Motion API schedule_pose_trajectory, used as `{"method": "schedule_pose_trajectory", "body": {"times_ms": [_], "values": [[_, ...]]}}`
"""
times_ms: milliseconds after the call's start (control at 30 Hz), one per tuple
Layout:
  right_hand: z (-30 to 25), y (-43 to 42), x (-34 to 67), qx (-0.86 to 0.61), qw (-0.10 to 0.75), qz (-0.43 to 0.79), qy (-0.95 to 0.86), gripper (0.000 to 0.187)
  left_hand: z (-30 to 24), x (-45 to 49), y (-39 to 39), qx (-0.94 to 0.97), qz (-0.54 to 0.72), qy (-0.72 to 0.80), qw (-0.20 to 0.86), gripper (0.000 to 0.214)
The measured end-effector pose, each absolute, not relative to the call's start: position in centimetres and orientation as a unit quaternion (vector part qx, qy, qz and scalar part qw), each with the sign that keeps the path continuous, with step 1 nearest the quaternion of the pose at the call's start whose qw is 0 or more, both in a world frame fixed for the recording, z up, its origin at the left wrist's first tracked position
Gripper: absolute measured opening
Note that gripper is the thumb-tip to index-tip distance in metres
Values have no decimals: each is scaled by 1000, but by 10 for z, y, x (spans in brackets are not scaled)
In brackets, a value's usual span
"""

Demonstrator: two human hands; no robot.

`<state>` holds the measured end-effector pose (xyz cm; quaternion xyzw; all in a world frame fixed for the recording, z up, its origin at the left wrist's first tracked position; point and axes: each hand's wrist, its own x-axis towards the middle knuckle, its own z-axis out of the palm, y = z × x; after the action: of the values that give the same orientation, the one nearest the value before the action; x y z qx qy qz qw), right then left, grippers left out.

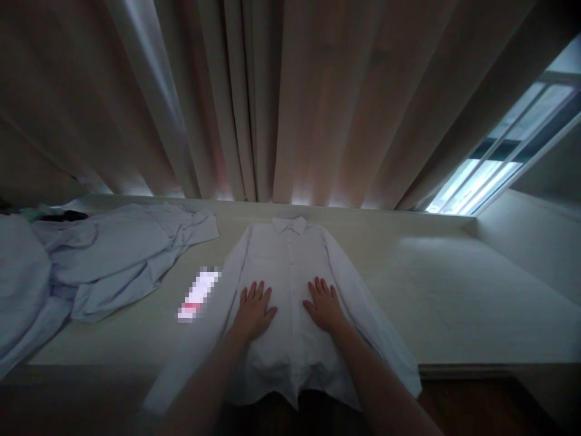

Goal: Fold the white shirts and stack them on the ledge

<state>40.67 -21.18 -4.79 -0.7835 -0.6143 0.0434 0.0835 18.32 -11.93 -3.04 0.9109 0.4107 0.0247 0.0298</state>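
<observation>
A white button-up shirt (290, 260) lies face up on a pale flat surface (454, 290), collar away from me, sleeves spread down both sides, hem hanging over the near edge. My left hand (253, 310) rests flat on the shirt's front, left of the button line, fingers spread. Level with it, my right hand (324, 306) lies flat on the right half, also with fingers apart. Neither hand holds anything.
A crumpled pale blue shirt (122, 254) and more light fabric (20, 284) lie at the left. A small blurred pink-and-white object (197, 295) sits between the two shirts. Long beige curtains (281, 103) hang behind; a window (508, 151) shows at the right.
</observation>
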Motion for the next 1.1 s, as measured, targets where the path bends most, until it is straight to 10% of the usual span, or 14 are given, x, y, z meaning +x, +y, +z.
{"method": "schedule_pose_trajectory", "body": {"times_ms": [1100], "values": [[-51,-241,465,-795,14,-5,-606,61,-33,174,-119,897,34,440,-28,62]]}}
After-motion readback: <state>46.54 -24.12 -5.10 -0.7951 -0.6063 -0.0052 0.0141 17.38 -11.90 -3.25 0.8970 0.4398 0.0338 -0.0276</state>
